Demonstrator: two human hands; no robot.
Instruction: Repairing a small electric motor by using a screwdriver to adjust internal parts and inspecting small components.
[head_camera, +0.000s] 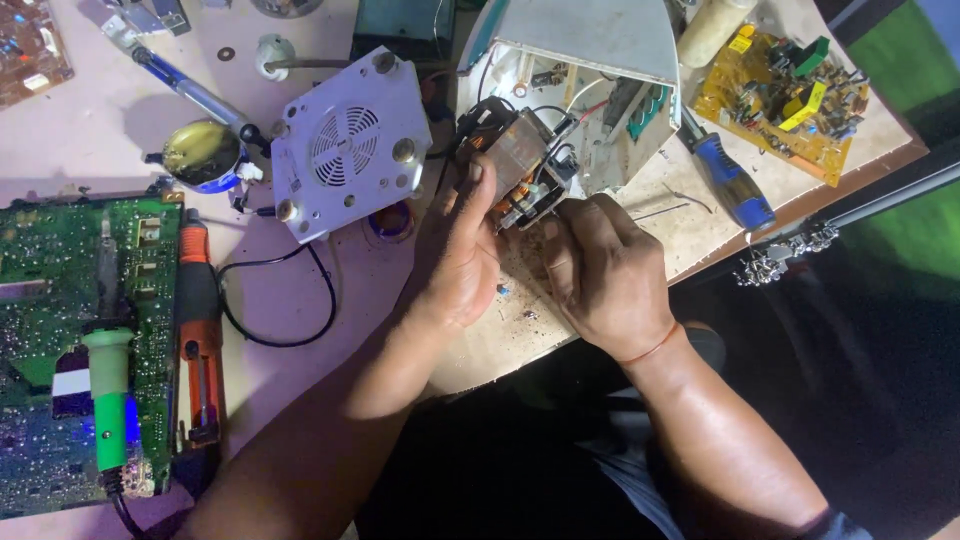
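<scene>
The table (300, 290), pale and crowded, is cut off at the left and far edges of the view, and its near right corner is seen past the hands. A large green circuit board (60, 300) at the left is cropped by the frame, and part of it is covered by a green-handled tool (108, 400) and an orange tool (198, 340) lying across it. The white appliance housing (610, 60) at the far side is open toward the viewer; its inside is shadowed and the wiring within is hard to make out. A white vented cover (350, 140) is tilted just left of it. A yellow circuit board (785, 95) sits at the far right, with a blue-handled screwdriver (735, 185) between it and the housing. The small motor (520, 165), still wired to the housing, is held just in front of the opening. It is gripped from the left by the left hand (460, 255), thumb up along its side, palm partly turned from view. The right hand (605, 270) is curled against the motor's near right end, knuckles up; its fingertips are hidden, so what they pinch cannot be told.
</scene>
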